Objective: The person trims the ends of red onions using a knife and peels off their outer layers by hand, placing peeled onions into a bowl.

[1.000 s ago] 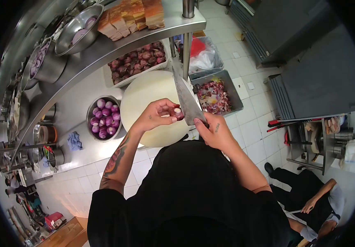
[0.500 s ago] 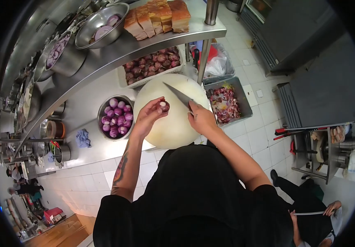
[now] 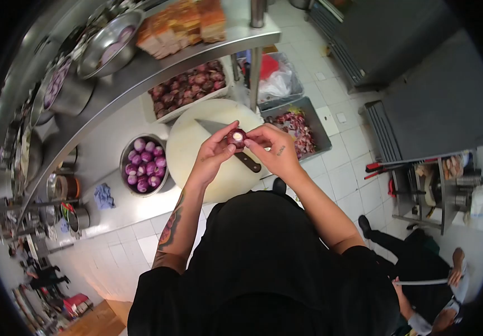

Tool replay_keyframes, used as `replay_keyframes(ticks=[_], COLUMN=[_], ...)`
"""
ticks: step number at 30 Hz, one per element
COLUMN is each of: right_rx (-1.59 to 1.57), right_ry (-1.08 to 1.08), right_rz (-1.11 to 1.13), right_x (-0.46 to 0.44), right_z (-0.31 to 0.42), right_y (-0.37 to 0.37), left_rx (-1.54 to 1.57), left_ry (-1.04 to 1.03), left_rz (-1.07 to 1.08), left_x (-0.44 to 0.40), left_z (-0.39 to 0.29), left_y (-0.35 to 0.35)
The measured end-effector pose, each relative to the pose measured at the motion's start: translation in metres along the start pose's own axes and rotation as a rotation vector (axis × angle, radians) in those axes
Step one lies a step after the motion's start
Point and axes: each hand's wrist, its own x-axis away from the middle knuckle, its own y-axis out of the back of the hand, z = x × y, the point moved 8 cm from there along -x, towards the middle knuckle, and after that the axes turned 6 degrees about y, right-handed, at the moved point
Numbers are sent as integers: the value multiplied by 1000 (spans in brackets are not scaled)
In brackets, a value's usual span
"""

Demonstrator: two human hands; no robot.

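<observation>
A red onion with a pale cut end is held above the round cutting board. My left hand grips it from the left, and my right hand pinches its right side with thumb and fingers. Beneath my hands the knife lies on the board, its dark handle toward me and part of its blade hidden. Left of the board, a steel bowl holds several peeled purple onions. A white crate of unpeeled onions stands behind the board.
A grey bin with onion skins is right of the board. Overhead runs a steel shelf with slabs of meat and a bowl of sliced onion. A blue cloth lies on the counter. Another person is at lower right.
The knife has left my right hand and now lies on the board. My right hand has moved left to the onion, which my left hand still holds. The whole view has shifted slightly.
</observation>
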Motion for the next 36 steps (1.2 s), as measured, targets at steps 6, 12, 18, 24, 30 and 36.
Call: replay_keyframes(ticks=[6,12,18,24,30,36], right_rx=[13,485,502,-205,-77,159], right_ry=[-70,164,94,-247,-148,-153], right_rz=[-62,-224,-260,-331,-357,-359], right_x=[14,30,39,44,41,39], right_z=[-7,11,-10,-83,-64,-54], right_y=[39,64,74,82,85,107], left_rx=[-130,-206,-194,-42,45,-149], left_ry=[30,8,-8,59,30,-41], left_rz=[153,100,0,114,83,92], left_x=[-28,-45,-48,-54,-62,-70], left_z=[2,20,42,53,50,50], left_y=[-35,-64,-70,-74,-83,-91])
